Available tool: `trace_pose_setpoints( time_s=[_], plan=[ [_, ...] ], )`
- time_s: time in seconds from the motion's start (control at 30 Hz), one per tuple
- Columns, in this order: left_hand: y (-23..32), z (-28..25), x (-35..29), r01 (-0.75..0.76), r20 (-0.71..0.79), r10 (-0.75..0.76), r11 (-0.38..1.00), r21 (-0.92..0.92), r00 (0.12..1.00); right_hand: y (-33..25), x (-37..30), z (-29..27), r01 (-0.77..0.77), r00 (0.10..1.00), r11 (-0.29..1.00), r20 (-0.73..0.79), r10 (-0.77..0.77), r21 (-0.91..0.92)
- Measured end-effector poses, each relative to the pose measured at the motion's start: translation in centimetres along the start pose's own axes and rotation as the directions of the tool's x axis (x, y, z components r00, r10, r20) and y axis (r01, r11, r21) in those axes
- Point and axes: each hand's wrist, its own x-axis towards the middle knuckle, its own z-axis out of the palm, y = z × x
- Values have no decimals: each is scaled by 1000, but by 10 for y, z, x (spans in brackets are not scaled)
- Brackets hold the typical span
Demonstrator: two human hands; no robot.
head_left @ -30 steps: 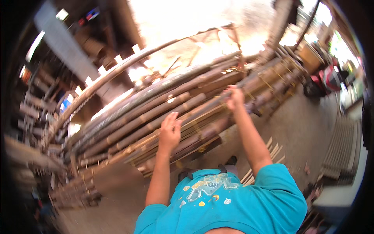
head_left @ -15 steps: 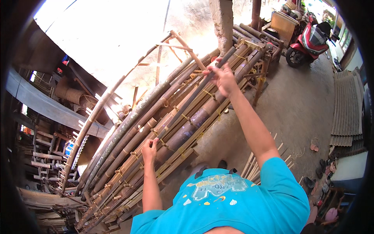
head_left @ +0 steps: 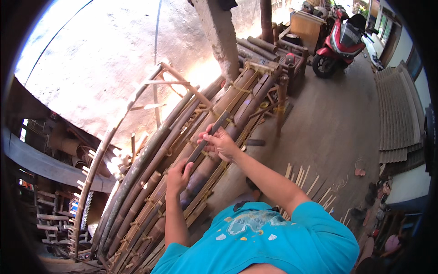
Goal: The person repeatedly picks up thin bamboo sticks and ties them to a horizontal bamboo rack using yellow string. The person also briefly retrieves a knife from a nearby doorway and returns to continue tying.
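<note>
A narrow dark strip, apparently split bamboo, slants up and away to the right above the bamboo poles. My right hand pinches it partway along, its upper end sticking out past the fingers. Lower down, my left hand is closed around the near part of the strip. Whether the strip runs on below that hand I cannot tell. Under both hands lies a long frame of bamboo poles and slats, tied at intervals with yellowish lashings.
A ladder-like bamboo piece with pegs curves along the left. Thin pale sticks and a short dark piece lie on the floor at right. A red motor scooter and corrugated sheets stand beyond. A pillar rises at the back.
My right hand has come down and inward, much closer to my left hand. Less of the dark strip shows between them. The whole view has shifted, with the scene sliding left.
</note>
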Motion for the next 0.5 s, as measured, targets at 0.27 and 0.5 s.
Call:
trace_pose_setpoints(
  time_s=[0.27, 0.5],
  plan=[
    [32, 64, 102, 227, 276, -113, 876, -425, 954, -83, 22, -47, 562, 821, 537, 345, -455, -629],
    [45, 94, 159, 146, 198, -75, 916, -374, 977, -158, 49, -154, 357, 834, -177, 398, -381, -917]
  ],
)
